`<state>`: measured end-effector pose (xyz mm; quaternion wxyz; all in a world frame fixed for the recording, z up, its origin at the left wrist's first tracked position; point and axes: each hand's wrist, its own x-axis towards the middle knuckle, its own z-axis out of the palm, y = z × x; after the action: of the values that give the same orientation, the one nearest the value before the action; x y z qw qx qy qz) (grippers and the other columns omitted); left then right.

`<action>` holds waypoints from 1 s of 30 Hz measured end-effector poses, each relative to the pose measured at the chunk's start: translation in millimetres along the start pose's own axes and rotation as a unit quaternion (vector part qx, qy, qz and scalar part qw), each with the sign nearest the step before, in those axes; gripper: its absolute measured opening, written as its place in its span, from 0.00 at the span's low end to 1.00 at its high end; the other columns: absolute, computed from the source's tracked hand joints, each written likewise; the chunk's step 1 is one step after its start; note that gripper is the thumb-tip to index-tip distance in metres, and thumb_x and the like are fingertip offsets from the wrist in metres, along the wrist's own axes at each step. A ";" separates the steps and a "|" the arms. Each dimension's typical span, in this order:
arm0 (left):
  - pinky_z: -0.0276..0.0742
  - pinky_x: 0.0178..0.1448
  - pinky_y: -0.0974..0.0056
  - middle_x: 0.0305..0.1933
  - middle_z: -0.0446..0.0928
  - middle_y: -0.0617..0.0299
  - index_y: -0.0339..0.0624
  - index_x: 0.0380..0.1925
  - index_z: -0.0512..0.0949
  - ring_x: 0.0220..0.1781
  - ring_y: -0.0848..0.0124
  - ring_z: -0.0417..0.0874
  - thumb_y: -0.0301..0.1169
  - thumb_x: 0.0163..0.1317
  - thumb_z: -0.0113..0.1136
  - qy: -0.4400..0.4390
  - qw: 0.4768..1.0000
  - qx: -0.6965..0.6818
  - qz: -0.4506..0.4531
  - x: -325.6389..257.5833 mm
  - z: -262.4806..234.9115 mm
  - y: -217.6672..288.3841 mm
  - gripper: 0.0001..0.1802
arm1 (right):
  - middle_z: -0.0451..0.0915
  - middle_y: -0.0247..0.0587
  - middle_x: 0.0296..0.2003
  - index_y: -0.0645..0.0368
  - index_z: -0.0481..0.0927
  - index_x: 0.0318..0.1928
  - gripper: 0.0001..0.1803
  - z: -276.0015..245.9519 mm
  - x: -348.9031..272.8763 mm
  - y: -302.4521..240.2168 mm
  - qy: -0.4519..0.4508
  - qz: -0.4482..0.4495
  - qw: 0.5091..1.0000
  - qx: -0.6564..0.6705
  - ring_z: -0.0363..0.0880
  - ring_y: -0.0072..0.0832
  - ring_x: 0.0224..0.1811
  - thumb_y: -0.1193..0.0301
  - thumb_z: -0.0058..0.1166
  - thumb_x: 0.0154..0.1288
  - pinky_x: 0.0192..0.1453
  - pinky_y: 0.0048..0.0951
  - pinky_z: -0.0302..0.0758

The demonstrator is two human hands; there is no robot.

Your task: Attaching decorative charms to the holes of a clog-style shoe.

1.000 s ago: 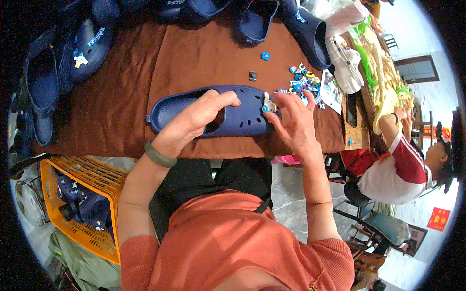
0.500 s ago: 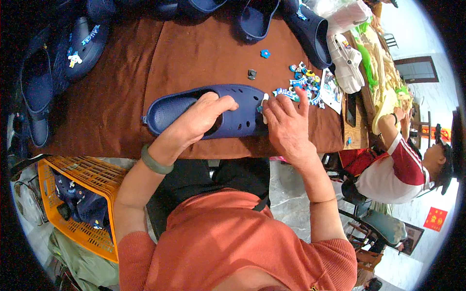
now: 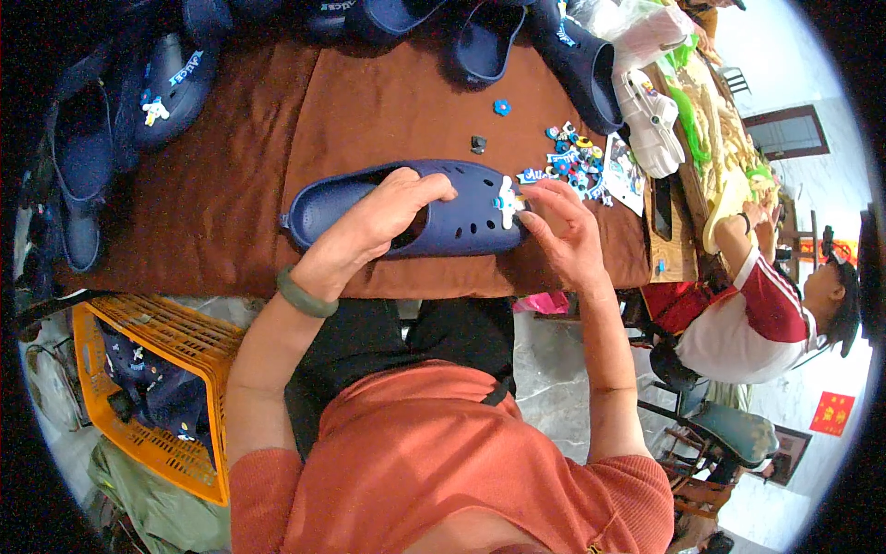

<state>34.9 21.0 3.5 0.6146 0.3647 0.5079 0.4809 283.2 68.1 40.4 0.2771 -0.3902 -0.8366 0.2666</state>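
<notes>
A navy blue clog (image 3: 318,208) lies on the brown cloth, its toe to the right. My left hand (image 3: 383,212) grips it at the foot opening, fingers reaching inside and the thumb resting on the upper. A white and blue cartoon-figure charm (image 3: 507,202) sits on the upper near the toe. Beside that charm is my right hand (image 3: 565,226), its thumb and fingers apart at the toe end, with nothing visible between them. Beyond the toe is a pile of small colourful shoe charms (image 3: 577,157).
Navy clogs (image 3: 173,92) line the far and left table edges. White clogs (image 3: 648,120) and a phone (image 3: 662,208) lie at the right. A blue flower charm (image 3: 501,107) rests alone. An orange crate (image 3: 161,309) stands lower left. Another person (image 3: 738,337) works at the right.
My right hand has drawn back from the charm and its fingers have parted, leaving the white figure in view. My left hand keeps its grip on the clog.
</notes>
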 end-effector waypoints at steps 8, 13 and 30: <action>0.66 0.45 0.65 0.34 0.71 0.59 0.34 0.28 0.79 0.40 0.71 0.71 0.36 0.59 0.60 -0.044 0.999 -0.020 0.023 -3.6 -8.3 -15.6 0.13 | 0.82 0.38 0.35 0.57 0.82 0.35 0.04 -25.5 -13.3 78.4 0.140 0.123 0.982 -0.033 0.79 0.36 0.44 0.74 0.61 0.59 0.50 0.35 0.71; 0.74 0.33 0.70 0.28 0.78 0.66 0.39 0.28 0.79 0.27 0.77 0.78 0.32 0.59 0.60 -0.009 0.999 -0.040 -0.021 5.5 -6.3 -8.6 0.08 | 0.79 0.36 0.41 0.51 0.83 0.40 0.09 -10.1 2.1 87.8 0.120 -0.028 0.961 -0.249 0.75 0.37 0.48 0.70 0.63 0.57 0.56 0.40 0.63; 0.69 0.64 0.60 0.55 0.75 0.60 0.36 0.59 0.70 0.57 0.68 0.75 0.26 0.53 0.58 -0.143 0.987 0.002 0.074 -35.3 7.2 4.0 0.29 | 0.80 0.32 0.36 0.53 0.83 0.40 0.11 3.3 19.7 60.5 0.178 -0.119 0.961 -0.174 0.76 0.31 0.44 0.74 0.65 0.54 0.59 0.39 0.60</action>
<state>40.3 -11.5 18.5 0.6426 0.4677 0.3878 0.4669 300.8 116.5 3.0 0.3797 -0.3709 -0.8475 0.0083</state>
